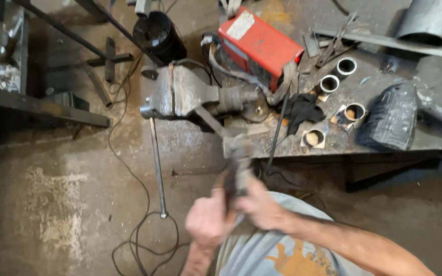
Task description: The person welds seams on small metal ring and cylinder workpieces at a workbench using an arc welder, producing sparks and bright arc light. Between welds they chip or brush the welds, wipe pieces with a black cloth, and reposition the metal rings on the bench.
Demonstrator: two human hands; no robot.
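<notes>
Both of my hands grip one dark metal piece, blurred by motion, just below the front edge of the workbench. My left hand wraps its lower end and my right hand holds it from the right. A flat metal bar runs from the piece up toward a large grey bench vise bolted at the bench's left end. The vise's long handle rod hangs down to the left of my hands.
On the bench lie a red welding machine, several short steel tube sections, a black rag, a dark welding mask and a grey pipe. Black cables trail over the concrete floor. A metal frame stands left.
</notes>
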